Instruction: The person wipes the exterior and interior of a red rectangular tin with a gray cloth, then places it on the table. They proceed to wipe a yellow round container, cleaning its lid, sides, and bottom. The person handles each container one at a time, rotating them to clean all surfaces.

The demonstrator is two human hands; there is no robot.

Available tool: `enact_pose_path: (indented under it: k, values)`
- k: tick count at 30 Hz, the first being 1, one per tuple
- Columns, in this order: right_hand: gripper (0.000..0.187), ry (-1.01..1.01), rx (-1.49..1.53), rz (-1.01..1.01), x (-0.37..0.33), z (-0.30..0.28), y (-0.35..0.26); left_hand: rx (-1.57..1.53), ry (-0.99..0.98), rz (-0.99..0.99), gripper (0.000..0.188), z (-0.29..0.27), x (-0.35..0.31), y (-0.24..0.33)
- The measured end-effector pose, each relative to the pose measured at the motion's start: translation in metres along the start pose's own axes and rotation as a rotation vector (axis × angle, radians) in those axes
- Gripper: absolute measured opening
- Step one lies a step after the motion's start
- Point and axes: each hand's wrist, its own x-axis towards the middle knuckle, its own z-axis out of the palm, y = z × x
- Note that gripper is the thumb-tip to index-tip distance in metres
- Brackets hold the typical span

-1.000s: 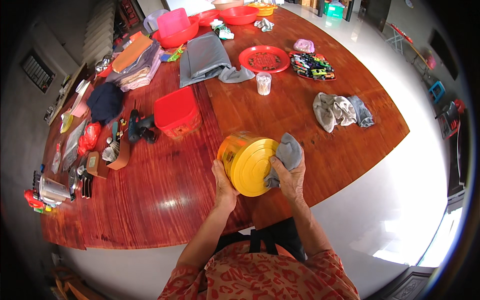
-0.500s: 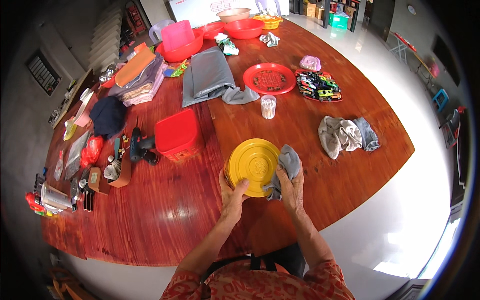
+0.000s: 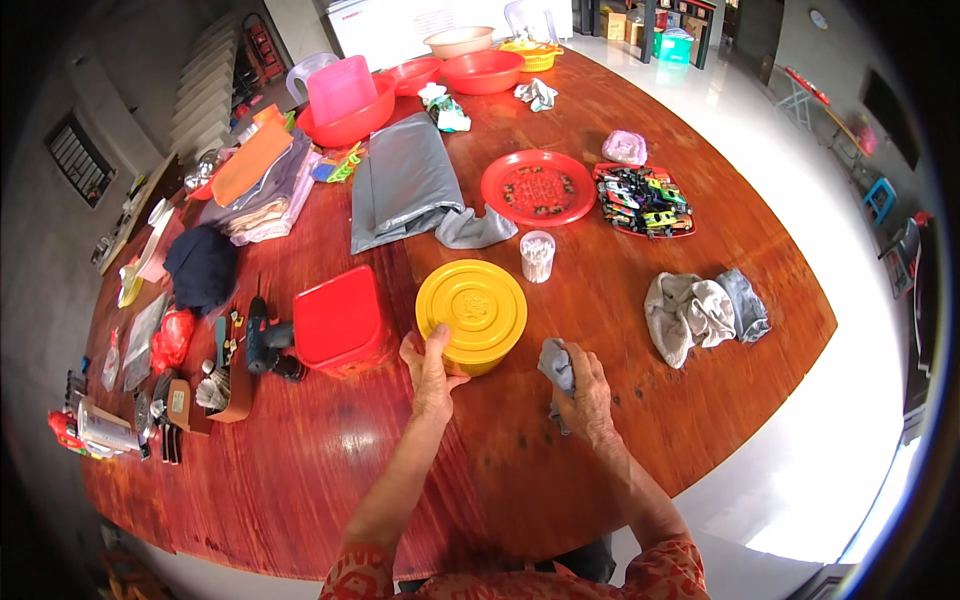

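A round yellow tub with a ridged lid (image 3: 474, 303) stands upright on the wooden table, just right of a red square lidded container (image 3: 341, 318). My left hand (image 3: 432, 380) grips the tub's near left side, its thumb over the lid's edge. Bunched in the closed fingers of my right hand (image 3: 586, 394) is a grey cloth (image 3: 555, 366), one end hanging to the tabletop. That hand is apart from the tub, to its lower right. Behind the tub is a clear cup of cotton swabs (image 3: 537, 257).
A red round tray (image 3: 538, 187) and a tray of toy cars (image 3: 644, 202) lie farther back. Crumpled cloths (image 3: 690, 316) rest at right. To the left are a cordless drill (image 3: 268, 338), a tool box (image 3: 236, 396) and folded fabric. Red basins (image 3: 482, 72) line the far edge.
The tub has gone from tilted in my hands to upright on the table, farther left and away. My right hand has drawn the grey cloth off it, downward.
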Motion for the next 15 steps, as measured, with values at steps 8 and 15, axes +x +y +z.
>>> enact_pose_path:
  k: [8, 15]
  values:
    - [0.065, 0.035, -0.352, -0.071, 0.053, 0.018, 0.032, 0.025, 0.01, -0.044, 0.094, 0.007, 0.023, 0.018]
    - [0.073, 0.016, -0.379, -0.13, 0.073, 0.025, 0.025, 0.032, -0.013, -0.085, 0.102, 0.003, 0.05, 0.012]
